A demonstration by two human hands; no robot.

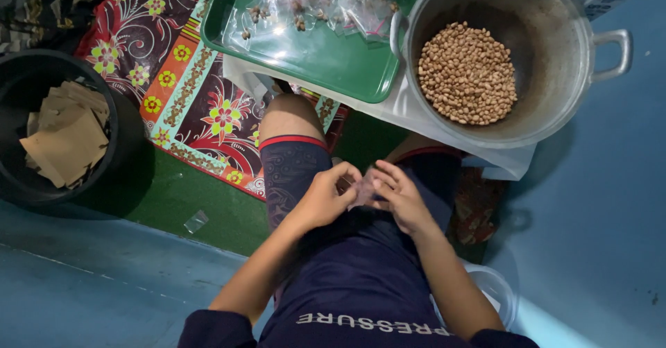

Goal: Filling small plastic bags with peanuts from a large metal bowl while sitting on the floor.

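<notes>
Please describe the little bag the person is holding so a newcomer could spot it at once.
Start at the big metal pot of peanuts and drop to the person's lap. There the left hand and right hand pinch one small clear plastic bag. Unlike the similar bags on the green tray, it is held.

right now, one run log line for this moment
left hand and right hand: pinching small clear plastic bag over lap | big metal pot of peanuts ahead | green plastic tray holds filled bags
</notes>
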